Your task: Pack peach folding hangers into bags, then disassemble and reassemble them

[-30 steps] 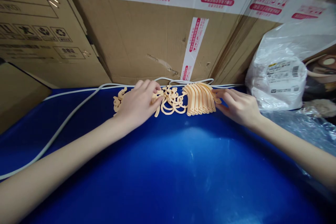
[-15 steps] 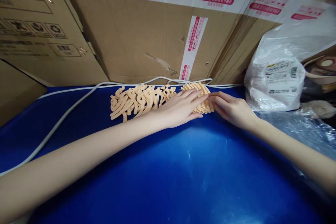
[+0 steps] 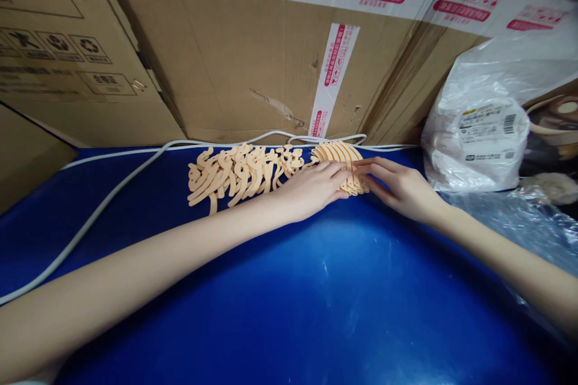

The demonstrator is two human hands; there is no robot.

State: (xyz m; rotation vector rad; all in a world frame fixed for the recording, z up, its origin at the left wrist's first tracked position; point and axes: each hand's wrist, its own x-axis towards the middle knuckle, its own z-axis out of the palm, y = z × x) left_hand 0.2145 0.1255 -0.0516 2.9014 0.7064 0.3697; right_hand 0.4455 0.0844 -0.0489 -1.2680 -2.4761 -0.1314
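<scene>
Fingers of both hands close on the fanned stack of peach curved plastic strips (image 3: 342,155) at the far edge of the glossy blue tabletop (image 3: 316,289): left hand (image 3: 311,189) covers its near side and right hand (image 3: 400,189) pinches the right end, prob. to hold the row aligned. Touching it at left sprawls a loose pile of peach plastic hooks (image 3: 235,174), w/ a white cable (image 3: 112,186) behind. Beyond, brown cardboard boxes (image 3: 253,60) carry white tape (image 3: 332,72) w/ red Chinese print, too small to read, and a white plastic bag (image 3: 478,138) at right bears a barcode label.

Recycling sign (image 3: 89,46) on left carton (image 3: 67,108); tape (image 3: 332,72) print perhaps Chinese, unreadable.
</scene>
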